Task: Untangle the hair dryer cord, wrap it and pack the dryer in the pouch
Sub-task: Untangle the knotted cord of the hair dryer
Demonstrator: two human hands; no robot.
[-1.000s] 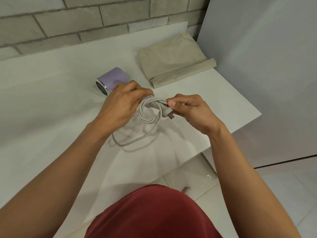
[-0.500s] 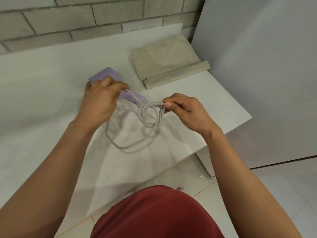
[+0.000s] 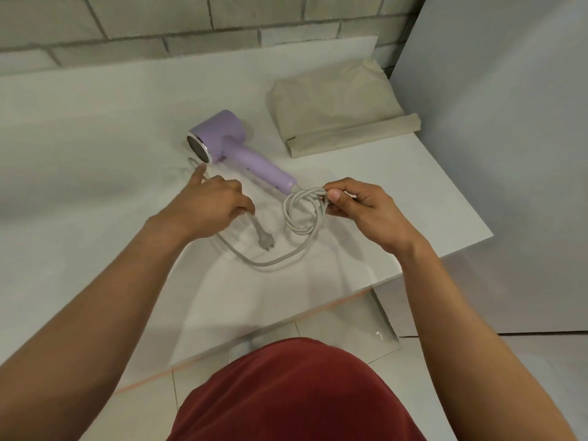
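Head view: right hand [image 3: 366,214] pinches coiled cord [image 3: 302,231], left hand [image 3: 206,208] grips slack; pouch [image 3: 337,106] lies beyond dryer [image 3: 229,138].

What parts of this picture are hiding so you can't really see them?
All in the head view:
1. Cord under the left hand: the hand covers it, so its grip is unclear.
2. Plug prongs: too small and blurry.
3. Inside the pouch: its own cloth hides it.
4. Dryer back end: turned away from the camera.
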